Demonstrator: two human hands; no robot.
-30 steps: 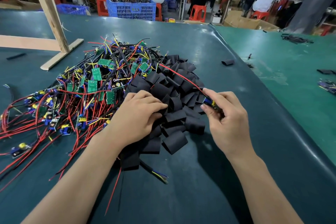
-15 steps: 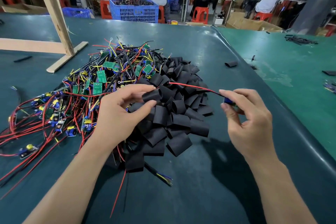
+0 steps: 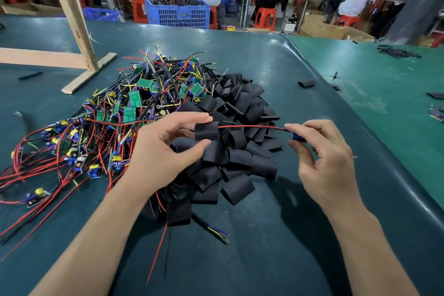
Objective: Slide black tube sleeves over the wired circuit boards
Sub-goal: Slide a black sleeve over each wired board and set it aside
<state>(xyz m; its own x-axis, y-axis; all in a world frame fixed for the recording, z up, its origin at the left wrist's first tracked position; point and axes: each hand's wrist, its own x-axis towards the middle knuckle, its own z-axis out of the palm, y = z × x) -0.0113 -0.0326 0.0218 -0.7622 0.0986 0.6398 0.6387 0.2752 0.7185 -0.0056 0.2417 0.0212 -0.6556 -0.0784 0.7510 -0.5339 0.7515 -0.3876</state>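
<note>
Item, nearest: left hand [image 3: 165, 151] pinching one black tube sleeve [image 3: 206, 131] between thumb and forefinger, its mouth turned toward the right, apparently so the lead can feed through. Right hand [image 3: 322, 158] gripping the blue end of a wired circuit board [image 3: 298, 136] between thumb and fingers; its red-and-black lead [image 3: 249, 127] is running taut across to the sleeve and seems already to be passing into it, the board itself lying well clear of the sleeve. Judged step: sleeve is being threaded along the lead, not yet over the board. Beneath both hands: loose pile of sleeves [image 3: 235, 156] lying on the dark green table [image 3: 264, 247], within easy reach. Beside it, left: heap of unsleeved boards [image 3: 125, 113] with tangled wires. Beyond: wooden frame [image 3: 72, 21] standing on the table. Farthest: blue crate [image 3: 177, 11] holding more wired parts, seated workers behind.
</note>
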